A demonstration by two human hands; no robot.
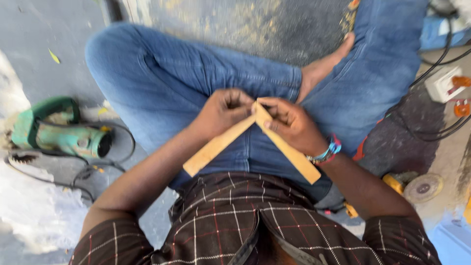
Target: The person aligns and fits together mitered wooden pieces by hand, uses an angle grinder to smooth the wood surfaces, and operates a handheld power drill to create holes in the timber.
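I sit cross-legged in blue jeans on a grey floor. My left hand [223,112] grips the upper end of a pale wooden strip [212,148] that slants down to the left. My right hand [290,123] grips the upper end of a second wooden strip [295,158] slanting down to the right. The two strips meet at their top ends between my hands, forming an upside-down V over my lap. A beaded bracelet [327,151] circles my right wrist.
A green power tool [59,135] with a black cable lies on the floor at the left. A white socket box [441,83] with orange plugs and black cables sits at the right. A yellow grinder with a disc [421,186] lies lower right. Sawdust covers the floor ahead.
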